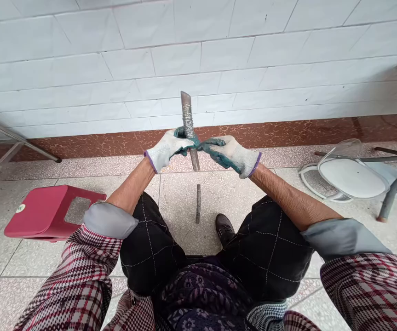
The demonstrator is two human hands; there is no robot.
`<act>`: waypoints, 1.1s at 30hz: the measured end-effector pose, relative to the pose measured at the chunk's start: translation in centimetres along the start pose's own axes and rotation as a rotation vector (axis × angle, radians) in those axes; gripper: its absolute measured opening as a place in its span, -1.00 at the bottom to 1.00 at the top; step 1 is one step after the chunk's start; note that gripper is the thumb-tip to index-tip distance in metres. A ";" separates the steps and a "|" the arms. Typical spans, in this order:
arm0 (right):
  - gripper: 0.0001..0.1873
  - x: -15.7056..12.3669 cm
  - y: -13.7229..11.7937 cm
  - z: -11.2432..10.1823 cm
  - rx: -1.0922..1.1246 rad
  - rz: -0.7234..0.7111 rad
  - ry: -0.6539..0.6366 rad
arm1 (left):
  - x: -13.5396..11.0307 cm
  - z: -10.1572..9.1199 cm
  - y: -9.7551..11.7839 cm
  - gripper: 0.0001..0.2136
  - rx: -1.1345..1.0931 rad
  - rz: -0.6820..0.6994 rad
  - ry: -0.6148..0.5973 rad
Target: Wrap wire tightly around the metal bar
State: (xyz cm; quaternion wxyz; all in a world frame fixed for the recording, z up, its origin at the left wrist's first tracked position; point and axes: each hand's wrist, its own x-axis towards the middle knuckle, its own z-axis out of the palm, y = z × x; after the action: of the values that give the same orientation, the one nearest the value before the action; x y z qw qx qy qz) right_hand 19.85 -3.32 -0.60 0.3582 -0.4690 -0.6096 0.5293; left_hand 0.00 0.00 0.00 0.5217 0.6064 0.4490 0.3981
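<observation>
plaid sleeves (77,280) and black quilted trousers (150,250) are filling the foreground; beyond them the gloved left hand (169,148) and right hand (231,154) are both clamping fingers around a ribbed metal bar (186,115), holding it upright above a shorter bar (198,203) on the tiles (177,188). a loosening grip could be dropping it onto the shoe (224,227).

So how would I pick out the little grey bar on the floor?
Below the white tiled wall, look at the pale floor between the seated person's knees. Beside the dark shoe lies a short grey bar. Unlike the longer bar gripped upright by the left hand and right hand above it, nothing touches it.
</observation>
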 end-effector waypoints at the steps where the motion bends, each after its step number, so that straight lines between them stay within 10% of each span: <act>1: -0.85 0.0 0.0 -0.1 -0.016 0.000 0.026 | 0.2 0.5 -0.2 -0.83 0.043 0.008 0.007; 11: -0.87 0.0 -0.3 1.1 0.095 -0.110 0.043 | 2.0 3.3 -0.7 -0.86 -0.267 0.139 0.267; 23: -0.88 0.4 -1.6 -0.5 0.050 -0.049 -0.001 | 0.9 0.5 -1.8 -0.66 -0.472 -0.068 0.049; 29: -0.89 0.3 -2.8 -2.8 -0.179 -0.001 0.023 | -0.5 -0.4 -1.2 -0.83 -0.204 0.029 -0.149; 33: -0.86 -0.6 -2.9 -2.1 -0.178 0.014 0.101 | 0.2 -0.1 -1.7 -0.94 0.020 0.085 0.193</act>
State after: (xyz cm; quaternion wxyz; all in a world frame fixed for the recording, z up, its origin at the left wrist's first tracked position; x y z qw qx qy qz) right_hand 21.42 -3.21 2.67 0.3417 -0.5293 -0.6320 0.4513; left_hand -0.25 0.35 -1.64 0.4526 0.5890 0.4751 0.4717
